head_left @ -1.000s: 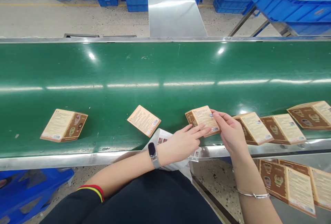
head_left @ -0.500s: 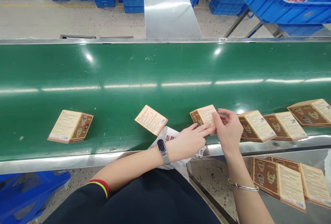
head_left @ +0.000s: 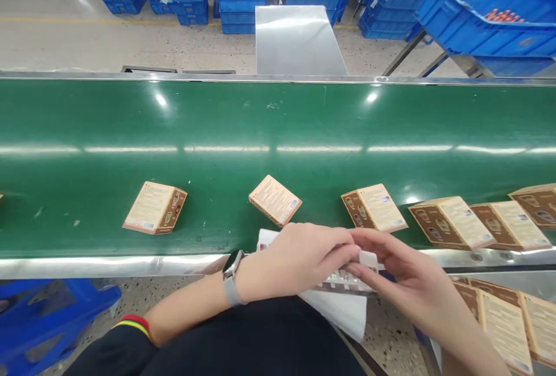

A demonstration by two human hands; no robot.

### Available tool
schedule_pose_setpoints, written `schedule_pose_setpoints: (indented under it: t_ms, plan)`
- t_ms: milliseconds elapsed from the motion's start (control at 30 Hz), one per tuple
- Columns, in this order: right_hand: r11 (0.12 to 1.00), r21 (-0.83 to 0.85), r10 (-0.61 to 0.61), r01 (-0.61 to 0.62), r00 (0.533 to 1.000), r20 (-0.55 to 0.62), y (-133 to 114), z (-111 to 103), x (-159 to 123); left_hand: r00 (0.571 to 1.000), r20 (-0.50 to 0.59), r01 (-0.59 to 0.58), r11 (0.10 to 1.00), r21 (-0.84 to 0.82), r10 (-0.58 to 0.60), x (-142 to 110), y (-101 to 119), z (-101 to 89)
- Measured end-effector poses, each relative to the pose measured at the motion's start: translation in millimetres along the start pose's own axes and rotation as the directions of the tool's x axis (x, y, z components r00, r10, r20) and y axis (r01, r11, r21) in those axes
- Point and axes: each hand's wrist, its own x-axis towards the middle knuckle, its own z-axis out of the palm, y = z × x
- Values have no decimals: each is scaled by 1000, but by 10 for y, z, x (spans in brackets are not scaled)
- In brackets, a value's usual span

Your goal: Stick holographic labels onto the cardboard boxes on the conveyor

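Close to my body, at the near edge of the green conveyor belt [head_left: 226,115], both hands meet over a white sheet of small printed stickers [head_left: 339,278]. My left hand [head_left: 295,260], watch on its wrist, has its fingers and thumb pinched together on the sheet. My right hand [head_left: 412,274] grips the sheet's right end between thumb and bent fingers. Whether a loose sticker is between the fingertips is hidden. Just beyond my hands lies a brown-and-cream carton [head_left: 377,208] with a small bluish patch near its top corner. Another carton [head_left: 277,199] rests left of it, tilted.
Farther left on the belt is a carton [head_left: 154,208]. Several cartons [head_left: 456,222] stand close together at the right. More cartons [head_left: 506,324] lie on a metal surface below the belt. Blue bins [head_left: 495,19] stand across the belt; a blue stool [head_left: 56,318] is at lower left.
Both hands have left the carton they were touching and come back to the sticker sheet, now closed on it. That carton lies uncovered. The cartons appear farther right in view.
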Motion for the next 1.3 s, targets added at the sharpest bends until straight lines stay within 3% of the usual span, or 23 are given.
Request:
schedule_pose_setpoints:
  t_ms: [133, 300, 467, 667, 800, 900, 1033, 1133, 1233, 1300]
  plan:
    - [996, 40, 84, -84, 996, 8, -22, 202, 77, 982, 39, 187, 977, -107, -183, -236, -78, -39]
    - [999, -3, 37, -37, 999, 23, -43, 281, 145, 938, -76, 322, 931, -170, -338, -414, -206, -82]
    - [999, 38, 2, -7, 993, 116, -125, 304, 184, 944, -28, 322, 937, -134, -328, -452, -163, -209]
    - [999, -5, -42, 42, 995, 85, -107, 377, 172, 965, -100, 237, 970, -49, -241, -457, -138, -130]
    - [993, -98, -54, 61, 996, 68, -85, 305, 110, 968, -96, 240, 968, 73, -233, -455, -153, -104]
    - [958, -194, -207, 212, 977, 47, -88, 218, 125, 972, -34, 236, 957, 167, -233, -437, -147, -104]
    - [809, -295, -495, 508, 860, 121, -76, 201, 180, 975, 1, 220, 963, 157, -223, -388, -151, -100]
    - [751, -364, -555, 550, 826, 102, -53, 233, 156, 968, 38, 246, 968, 45, -247, -347, -173, -141]
    - [827, -271, -494, 493, 866, 70, -1, 200, 149, 954, 63, 294, 956, -6, -293, -303, -208, -196]
    - [923, -142, -362, 357, 932, -7, 92, 135, 228, 949, 45, 310, 949, 63, -313, -262, -246, -189]
